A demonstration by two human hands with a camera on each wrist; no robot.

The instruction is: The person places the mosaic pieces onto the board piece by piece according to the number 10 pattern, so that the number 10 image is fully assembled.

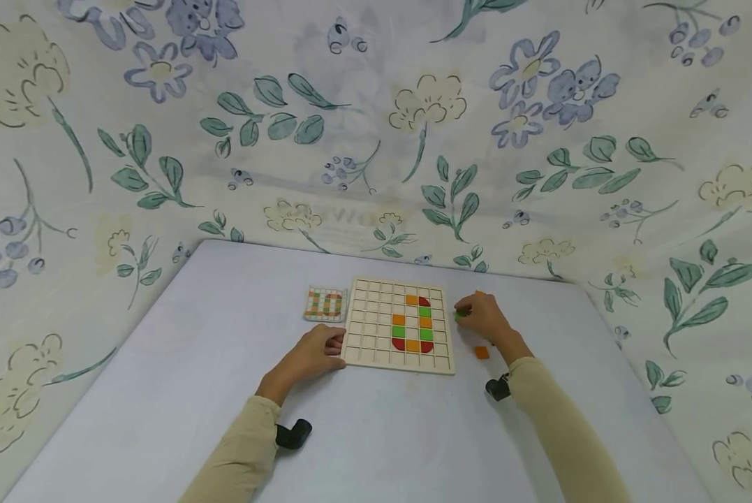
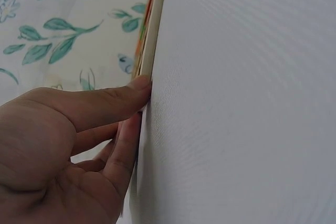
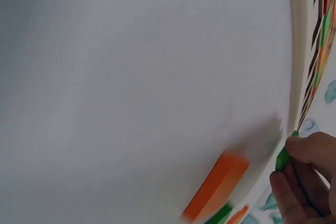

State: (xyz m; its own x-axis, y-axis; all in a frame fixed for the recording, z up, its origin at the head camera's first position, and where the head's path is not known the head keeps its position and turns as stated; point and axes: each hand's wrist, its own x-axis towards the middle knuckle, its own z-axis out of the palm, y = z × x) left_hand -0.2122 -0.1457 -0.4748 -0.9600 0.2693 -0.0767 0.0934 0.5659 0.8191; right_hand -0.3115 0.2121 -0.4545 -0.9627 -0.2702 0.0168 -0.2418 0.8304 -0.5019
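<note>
A pale wooden grid board [image 1: 366, 318] lies on the table, with red, orange and green tiles set in several of its squares. My left hand [image 1: 315, 351] rests at its near left corner. In the left wrist view the thumb [image 2: 113, 100] touches the board's edge, with the other fingers beside it. Just off the board's right side, my right hand [image 1: 484, 318] pinches a small green tile [image 3: 283, 156] between thumb and fingers. Beside the board's left edge lies a small pattern card [image 1: 324, 304] printed with a coloured grid.
An orange tile [image 1: 482, 353] lies to the right of the board, and another orange piece [image 1: 479, 293] shows behind the right hand. A loose green tile [image 3: 219, 214] is partly visible in the right wrist view. Floral cloth [image 1: 376, 154] hangs along the table's far edge.
</note>
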